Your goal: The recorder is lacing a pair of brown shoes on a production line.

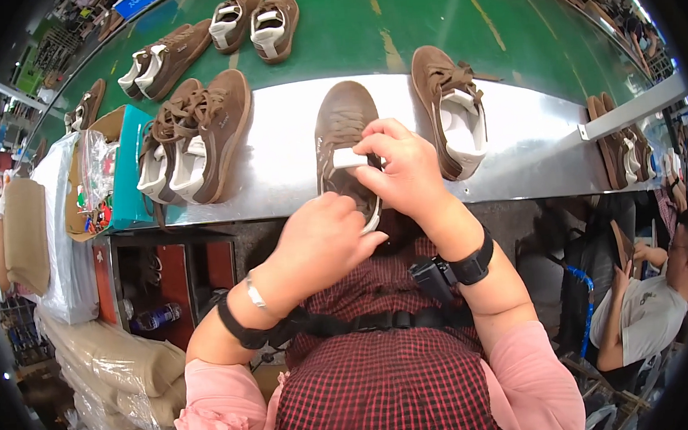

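Brown shoe (344, 120) at near edge of desk (281, 156)

Shiny metal shows either side, between shoe pair (217, 132), left, and lone shoe (458, 121), right. Right hand (404, 168) pinches white tongue tab (348, 158); left hand (325, 236) near heel, grip unclear.

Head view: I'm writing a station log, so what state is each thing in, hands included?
Middle shoe: upright, laced
Right hand: pinching that shoe's tongue
Left hand: curled by that shoe's opening, grip unclear
Right shoe: upright, laces loose
Left pair: upright, side by side
Box: open
Bottle: lying on its side
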Tool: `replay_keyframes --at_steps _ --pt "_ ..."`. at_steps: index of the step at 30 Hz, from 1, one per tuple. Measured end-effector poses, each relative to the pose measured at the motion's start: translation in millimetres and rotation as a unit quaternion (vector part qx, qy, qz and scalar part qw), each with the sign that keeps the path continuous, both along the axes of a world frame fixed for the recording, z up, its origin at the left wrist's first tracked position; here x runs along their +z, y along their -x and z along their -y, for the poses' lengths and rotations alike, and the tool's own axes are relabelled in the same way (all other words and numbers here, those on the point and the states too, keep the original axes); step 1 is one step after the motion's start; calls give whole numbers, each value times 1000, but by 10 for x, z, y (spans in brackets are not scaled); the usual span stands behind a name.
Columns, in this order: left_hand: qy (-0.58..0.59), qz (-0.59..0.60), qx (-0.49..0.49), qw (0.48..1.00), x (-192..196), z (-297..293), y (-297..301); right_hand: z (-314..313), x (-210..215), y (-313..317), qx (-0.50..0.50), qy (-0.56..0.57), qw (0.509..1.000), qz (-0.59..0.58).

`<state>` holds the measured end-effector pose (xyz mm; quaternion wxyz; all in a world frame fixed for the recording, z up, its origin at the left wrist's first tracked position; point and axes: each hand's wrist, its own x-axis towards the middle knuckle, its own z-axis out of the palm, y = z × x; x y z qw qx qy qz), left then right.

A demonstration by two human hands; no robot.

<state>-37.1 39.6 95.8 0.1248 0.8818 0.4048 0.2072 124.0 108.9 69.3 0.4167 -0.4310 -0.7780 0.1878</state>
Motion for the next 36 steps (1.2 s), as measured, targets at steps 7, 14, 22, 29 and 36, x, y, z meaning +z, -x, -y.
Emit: replay_keyframes --at_steps 7,14,22,29,36 --pt "188 11 50 981 -122 -218 -284 94 -19 -58 29 43 998 18" --pt "245 -113 199 942 -33 -469 -19 533 -22 -557 112 34 992 -54" --pt "18 -39 217 975 167 -371 543 198 40 -1119 -65 -116 986 104" --pt "-99 67 51 992 323 46 -317 464 -152 -785 155 -109 980 60" --pt "-85 43 16 995 -555 354 -364 1425 -854 -686 295 -74 909 285"
